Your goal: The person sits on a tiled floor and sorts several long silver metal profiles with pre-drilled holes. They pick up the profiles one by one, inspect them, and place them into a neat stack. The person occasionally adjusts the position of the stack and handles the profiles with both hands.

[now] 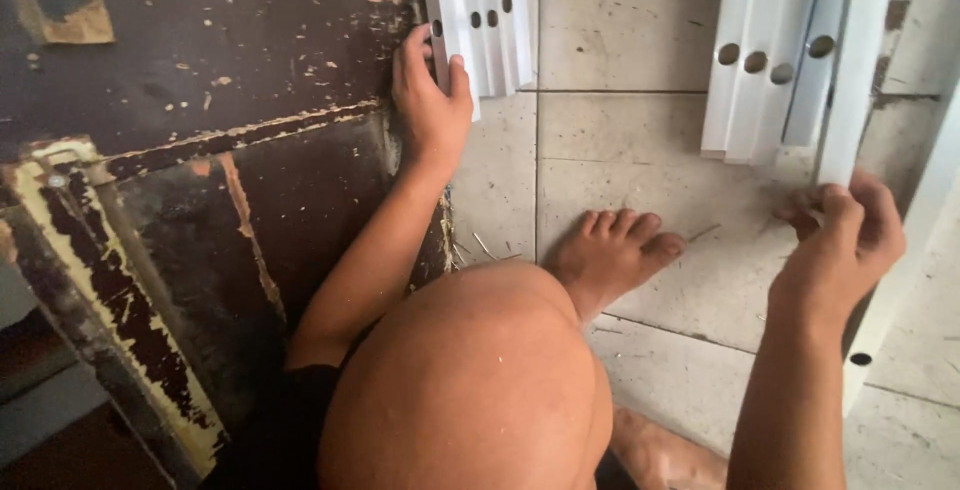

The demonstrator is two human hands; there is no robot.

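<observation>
Bare knee [470, 380] fills bottom centre. Right hand [840, 235], right edge, pinches white slat [850, 80]. Left hand [432, 100], top centre, grips white slat bundle [490, 10]. Sorting step, probably. Next: separate one slat cleanly.

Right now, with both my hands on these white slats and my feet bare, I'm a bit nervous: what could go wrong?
1. The left hand pinches only the outer edge of the left slat bundle; the loose slats could fan out and slide.
2. The right hand grips one white strip beside the right slat bundle; tugging may tip that bundle.
3. The bare foot lies just below both bundles, so a falling slat could hit it.
</observation>
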